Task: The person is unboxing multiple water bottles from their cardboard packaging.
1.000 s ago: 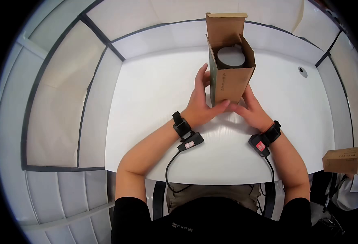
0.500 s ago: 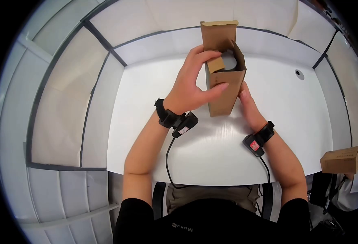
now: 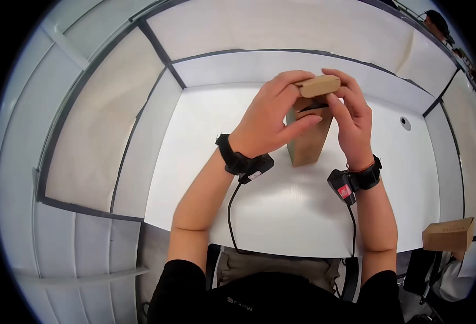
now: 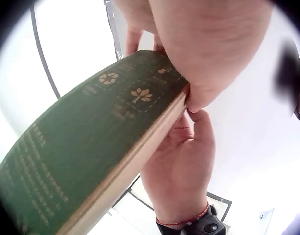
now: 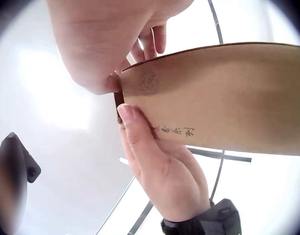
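A tall brown cardboard box (image 3: pixel 308 147) stands upright on the white table, its top flap (image 3: pixel 320 86) folded over the top with a dark gap under its front edge. My left hand (image 3: pixel 270 116) grips the box's upper left, fingers behind and thumb across the front; this thumb lies beside printed characters in the right wrist view, on the box (image 5: pixel 228 98). At the top right, my right hand (image 3: pixel 355 121) holds the flap between thumb and fingers. In the left wrist view the box's green side (image 4: pixel 96 127) shows, my right hand (image 4: pixel 177 171) beyond it. Inside, the contents are hidden.
Pale panels (image 3: pixel 281 27) wall the table (image 3: pixel 232 216) at the back and sides. A round cable hole (image 3: pixel 405 123) lies at the right. Beyond the right front edge is another cardboard box (image 3: pixel 447 235). Cables hang from both wrist cameras.
The raised flap has come down over the box's opening, hiding the round grey-topped object inside. My right hand has moved up from the box's lower side to the flap; my left has risen to the top.
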Tool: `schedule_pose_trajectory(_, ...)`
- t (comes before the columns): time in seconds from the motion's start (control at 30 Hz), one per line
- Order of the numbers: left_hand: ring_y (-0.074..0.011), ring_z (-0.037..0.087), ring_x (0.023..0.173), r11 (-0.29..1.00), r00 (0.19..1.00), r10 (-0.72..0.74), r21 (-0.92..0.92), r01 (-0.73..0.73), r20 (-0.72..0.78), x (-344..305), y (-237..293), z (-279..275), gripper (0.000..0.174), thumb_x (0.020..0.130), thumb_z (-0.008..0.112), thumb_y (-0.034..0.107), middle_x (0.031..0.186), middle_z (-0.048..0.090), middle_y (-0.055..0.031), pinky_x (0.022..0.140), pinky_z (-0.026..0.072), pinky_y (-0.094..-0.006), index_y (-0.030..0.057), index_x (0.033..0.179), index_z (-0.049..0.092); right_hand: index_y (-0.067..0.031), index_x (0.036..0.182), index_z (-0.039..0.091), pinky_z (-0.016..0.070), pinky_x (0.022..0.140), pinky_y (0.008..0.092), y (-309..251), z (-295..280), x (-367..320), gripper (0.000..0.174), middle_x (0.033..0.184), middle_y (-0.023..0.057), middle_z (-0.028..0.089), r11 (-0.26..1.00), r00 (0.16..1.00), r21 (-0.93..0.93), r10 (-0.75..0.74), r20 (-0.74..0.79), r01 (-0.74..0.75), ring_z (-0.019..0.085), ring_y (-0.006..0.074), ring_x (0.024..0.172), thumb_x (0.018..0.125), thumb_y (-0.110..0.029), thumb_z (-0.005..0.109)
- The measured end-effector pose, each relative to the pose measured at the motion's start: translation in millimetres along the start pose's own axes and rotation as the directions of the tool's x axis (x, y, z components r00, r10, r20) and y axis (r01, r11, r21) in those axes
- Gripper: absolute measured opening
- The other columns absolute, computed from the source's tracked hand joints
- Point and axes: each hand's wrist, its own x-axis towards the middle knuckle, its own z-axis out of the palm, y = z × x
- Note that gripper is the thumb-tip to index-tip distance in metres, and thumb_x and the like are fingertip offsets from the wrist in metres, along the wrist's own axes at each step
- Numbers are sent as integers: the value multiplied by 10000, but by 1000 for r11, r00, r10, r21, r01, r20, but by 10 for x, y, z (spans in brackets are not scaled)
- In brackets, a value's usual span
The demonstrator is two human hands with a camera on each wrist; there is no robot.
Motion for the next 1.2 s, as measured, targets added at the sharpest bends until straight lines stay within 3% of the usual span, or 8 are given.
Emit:
schedule_pose_trajectory(0.13,-311,575,1212,993,991,117,-18,-118,-64,6,6,46,505,818,808,110,1365,561,-151,1000,482,-399,41,1226,517,8,1025,705,458,1014,364,-1,-72,23,199,1325,110,613,996,996,65,64,62,-68,597,236,1171,898,-51,563)
schedule_pose_trajectory(0.33,-310,563,1264,997,998,-52,-63,50,-29,-6,123,58,667,844,789,128,1388,559,-136,1046,457,-397,49,1395,423,16,1058,678,433,1052,387,-30,-332,170,231,1333,138,630,980,953,134,107,282,-149,585,245,1199,870,-55,562)
schedule_pose_trajectory(0.43,-306,559,1255,997,1000,-10,-73,9,-14,-31,67,119,727,852,781,142,1395,551,-132,1049,451,-395,48,1450,378,5,1084,643,421,1067,401,-10,-491,223,236,1338,161,626,980,930,148,75,361,-136,584,255,1205,867,-65,583)
schedule_pose_trajectory(0.53,-311,552,1228,999,999,19,-43,-21,-32,-22,61,141,659,873,752,170,1382,546,-137,1042,447,-400,51,1430,422,4,1052,649,441,1039,381,-70,-501,228,167,1286,147,659,975,943,190,50,328,-118,603,233,1159,911,-78,612)
schedule_pose_trajectory(0.63,-316,536,1238,999,999,41,-7,-41,-26,-9,108,137,564,915,683,147,1378,545,-142,1036,447,-395,55,1422,451,6,1005,666,459,1001,349,-111,-495,235,142,1220,124,695,983,941,13,171,291,-182,624,206,1094,960,-124,630)
schedule_pose_trajectory(0.8,-318,524,1244,998,998,64,17,-64,-9,-8,91,158,488,932,627,89,1394,535,-140,1031,446,-393,47,1397,483,21,946,676,493,927,319,-69,-472,225,190,1137,106,718,994,954,-1,105,281,-109,638,173,989,979,-163,642)
schedule_pose_trajectory(1.1,-311,530,1243,997,997,68,26,-67,-22,-13,66,170,430,953,596,98,1397,535,-141,1038,443,-390,42,1371,508,20,920,675,505,902,312,-90,-462,219,175,1124,106,713,991,954,-2,130,271,-135,636,165,985,969,-148,663)
schedule_pose_trajectory(1.2,-296,554,1225,996,998,18,-89,-23,-53,-21,51,163,370,979,559,111,1379,555,-142,1010,467,-374,30,1340,549,10,909,674,501,911,315,-91,-432,206,172,1160,107,694,990,956,33,127,265,-141,631,169,1010,964,-152,670)
